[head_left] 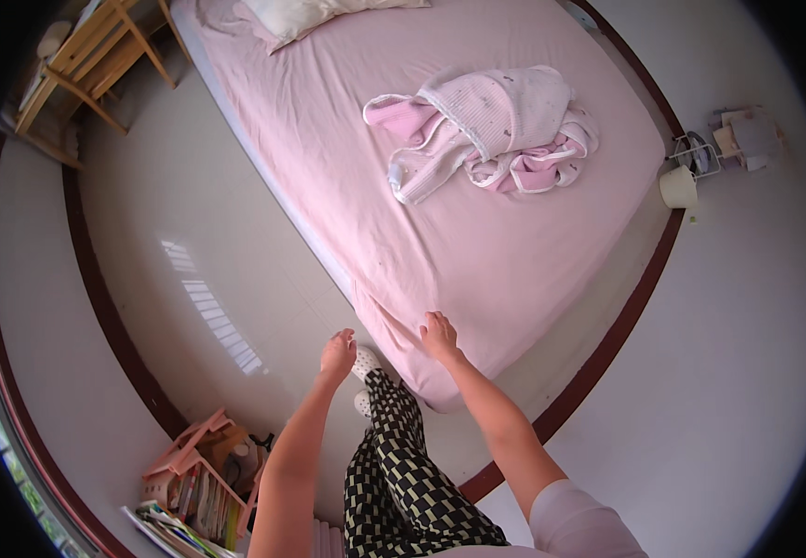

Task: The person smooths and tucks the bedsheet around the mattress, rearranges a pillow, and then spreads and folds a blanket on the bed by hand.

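A pink fitted sheet [514,270] covers the mattress, with loose folds at the near left corner beside my hands. My left hand [339,353] is raised just off the bed's left edge, over the floor and close to my shoe. Its fingers are loosely bent and apart, with nothing between them. Over the near end of the sheet is my right hand [439,334], fingers slightly bent and apart; whether the fingertips touch the cloth is unclear. Farther up the bed lies a crumpled pink and white patterned garment or blanket [500,121].
A pale pillow [305,17] rests at the bed's far end. Wooden furniture [96,60] stands at the far left. A pink rack of books [198,474] is at the lower left. On the right wall hang a cream bin [678,187] and a wire holder [696,156].
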`<state>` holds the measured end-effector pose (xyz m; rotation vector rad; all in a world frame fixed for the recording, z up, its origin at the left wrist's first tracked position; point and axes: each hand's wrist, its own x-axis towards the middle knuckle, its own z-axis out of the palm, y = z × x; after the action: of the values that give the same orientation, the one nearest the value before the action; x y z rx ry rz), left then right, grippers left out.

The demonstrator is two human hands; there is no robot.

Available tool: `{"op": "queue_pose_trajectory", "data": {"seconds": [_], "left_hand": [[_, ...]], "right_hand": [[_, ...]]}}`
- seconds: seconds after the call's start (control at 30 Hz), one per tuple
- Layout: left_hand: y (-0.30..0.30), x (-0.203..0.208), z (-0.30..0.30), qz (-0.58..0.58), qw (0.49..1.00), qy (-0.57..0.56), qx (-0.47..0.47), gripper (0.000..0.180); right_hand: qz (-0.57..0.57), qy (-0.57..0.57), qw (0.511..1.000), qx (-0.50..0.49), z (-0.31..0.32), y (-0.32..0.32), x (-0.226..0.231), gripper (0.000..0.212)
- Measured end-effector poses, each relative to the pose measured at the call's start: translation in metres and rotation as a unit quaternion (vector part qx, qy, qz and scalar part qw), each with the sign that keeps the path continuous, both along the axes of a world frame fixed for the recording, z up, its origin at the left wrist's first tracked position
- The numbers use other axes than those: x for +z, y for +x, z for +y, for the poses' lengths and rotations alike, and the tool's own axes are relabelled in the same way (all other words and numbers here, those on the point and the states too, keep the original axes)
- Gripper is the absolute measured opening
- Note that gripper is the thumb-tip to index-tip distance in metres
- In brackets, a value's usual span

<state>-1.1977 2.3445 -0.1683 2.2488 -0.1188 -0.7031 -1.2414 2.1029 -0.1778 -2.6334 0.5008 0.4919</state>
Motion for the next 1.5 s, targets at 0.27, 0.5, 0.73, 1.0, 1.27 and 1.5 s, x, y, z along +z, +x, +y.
{"op": "queue_pose_trajectory", "data": {"seconds": [0.27,0.5,0.73,1.0,1.27,1.5], "left_hand": [[0.138,-0.014,-0.026,-0.128,0.964,0.022,-0.23,0.034],[0.251,-0.057,-0.069,-0.249,0.856,0.118,-0.438,0.039],[0.324,-0.083,-0.082,-0.383,0.739,0.131,-0.539,0.037],[0.345,-0.099,-0.125,-0.357,0.662,0.096,-0.652,0.012],[0.341,-0.083,-0.12,-0.233,0.588,0.154,-0.759,0.012],[0.343,-0.096,-0.12,-0.189,0.629,0.193,-0.729,0.015]], "right_hand": [[-0.024,0.016,0.999,-0.036,0.018,0.065,-0.029,0.05],[-0.07,-0.035,0.992,-0.1,0.047,0.105,-0.052,0.061],[-0.122,-0.123,0.964,-0.204,0.048,0.128,-0.059,0.032],[-0.094,-0.099,0.973,-0.187,0.018,0.133,-0.063,0.012],[0.02,-0.087,0.992,-0.086,0.024,0.127,-0.061,0.01],[0.076,-0.073,0.993,0.051,0.06,0.095,-0.059,0.013]]}}
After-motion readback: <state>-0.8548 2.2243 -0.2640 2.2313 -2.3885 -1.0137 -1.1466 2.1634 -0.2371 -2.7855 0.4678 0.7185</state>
